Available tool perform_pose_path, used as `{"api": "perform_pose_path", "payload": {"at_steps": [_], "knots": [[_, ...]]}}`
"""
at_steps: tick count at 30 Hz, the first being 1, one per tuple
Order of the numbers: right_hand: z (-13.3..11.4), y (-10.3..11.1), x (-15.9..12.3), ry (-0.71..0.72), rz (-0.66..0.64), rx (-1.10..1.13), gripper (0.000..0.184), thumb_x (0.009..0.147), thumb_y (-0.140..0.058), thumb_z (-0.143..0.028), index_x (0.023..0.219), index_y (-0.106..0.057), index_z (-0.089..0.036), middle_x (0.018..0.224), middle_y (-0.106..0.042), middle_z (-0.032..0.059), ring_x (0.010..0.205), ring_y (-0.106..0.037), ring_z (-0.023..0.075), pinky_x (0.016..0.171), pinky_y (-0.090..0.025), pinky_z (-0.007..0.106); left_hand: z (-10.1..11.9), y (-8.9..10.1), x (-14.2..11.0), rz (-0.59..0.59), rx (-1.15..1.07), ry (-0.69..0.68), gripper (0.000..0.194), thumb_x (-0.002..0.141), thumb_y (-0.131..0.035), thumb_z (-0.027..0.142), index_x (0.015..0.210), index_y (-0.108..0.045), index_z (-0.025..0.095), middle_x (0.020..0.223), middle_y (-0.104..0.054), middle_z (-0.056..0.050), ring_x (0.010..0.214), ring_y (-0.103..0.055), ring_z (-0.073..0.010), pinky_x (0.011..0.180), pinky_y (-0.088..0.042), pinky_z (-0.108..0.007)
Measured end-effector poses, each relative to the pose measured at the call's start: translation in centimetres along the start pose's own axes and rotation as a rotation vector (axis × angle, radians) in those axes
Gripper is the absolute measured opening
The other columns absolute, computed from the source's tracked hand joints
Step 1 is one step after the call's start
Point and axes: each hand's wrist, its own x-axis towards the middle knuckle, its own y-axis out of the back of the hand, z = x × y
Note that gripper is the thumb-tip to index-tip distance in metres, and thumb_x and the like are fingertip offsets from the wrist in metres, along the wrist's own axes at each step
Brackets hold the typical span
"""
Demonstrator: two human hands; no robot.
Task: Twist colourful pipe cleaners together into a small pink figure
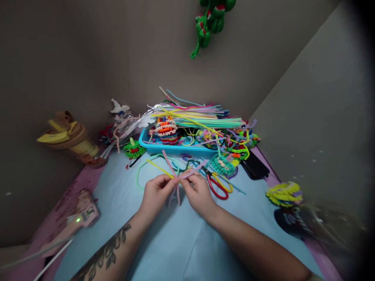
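Above the blue table cover, my left hand (159, 192) and my right hand (198, 191) meet fingertip to fingertip. Both pinch a small bundle of pipe cleaners that cross between them. A pink pipe cleaner (167, 159) points up, a lilac one (199, 168) slants to the upper right, and a yellow one (156, 166) runs to the upper left. Pink ends hang below the fingers. The crossing point is partly hidden by my fingertips. Red-handled scissors (215, 186) lie just right of my right hand. A loose mint pipe cleaner (138, 174) curves behind my left hand.
A blue tray (181, 149) at the back holds a heap of coloured pipe cleaners (199, 113). Teal (222, 164) and green (134, 148) fuzzy crafts sit before it. A black phone-like object (254, 166) lies right; a pink power strip (84, 218) lies left.
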Motion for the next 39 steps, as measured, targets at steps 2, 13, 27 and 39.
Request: {"api": "perform_pose_path", "payload": {"at_steps": [2, 13, 27, 39], "knots": [[0.0, 0.0, 0.0, -0.017, -0.024, 0.024, 0.017, 0.085, -0.052, -0.021, 0.074, -0.065, -0.019, 0.079, -0.063, 0.005, 0.081, -0.059, 0.0182, 0.074, -0.046, 0.03, 0.0, -0.1, 0.0, 0.02, 0.008, 0.0, 0.026, 0.074, -0.067, 0.038, 0.063, -0.065, 0.014, 0.055, -0.059, 0.001, 0.053, -0.049, -0.0109, 0.052, -0.038, -0.022], [-0.3, 0.3, 0.9, -0.303, -0.121, 0.471, 0.018, 0.068, -0.073, -0.033, 0.065, -0.063, -0.018, 0.065, -0.059, -0.0018, 0.064, -0.056, 0.0135, 0.061, -0.045, 0.026, 0.1, 0.5, 0.1, -0.044, -0.214, 0.044, 0.014, 0.066, -0.072, 0.027, 0.073, -0.072, 0.014, 0.073, -0.071, -0.005, 0.068, -0.063, -0.0171, 0.064, -0.05, -0.027], [0.4, 0.1, 0.7, -0.491, -0.079, 0.582, 0.022, 0.06, -0.08, -0.034, 0.067, -0.071, -0.015, 0.063, -0.066, 0.0005, 0.059, -0.054, 0.012, 0.059, -0.042, 0.025, 0.6, 0.4, -0.4, 0.028, -0.244, -0.128, 0.011, 0.075, -0.069, 0.024, 0.078, -0.06, 0.019, 0.086, -0.071, -0.005, 0.08, -0.067, -0.016, 0.072, -0.052, -0.026], [-0.4, 0.0, 0.9, -0.62, -0.056, 0.633, 0.023, 0.05, -0.082, -0.031, 0.057, -0.067, -0.014, 0.05, -0.058, -0.0026, 0.047, -0.044, 0.0078, 0.048, -0.033, 0.022, 0.6, 0.5, -1.0, 0.002, -0.248, -0.114, 0.033, 0.07, -0.076, 0.026, 0.091, -0.052, 0.019, 0.081, -0.075, -0.006, 0.08, -0.071, -0.0208, 0.071, -0.053, -0.031]]}}
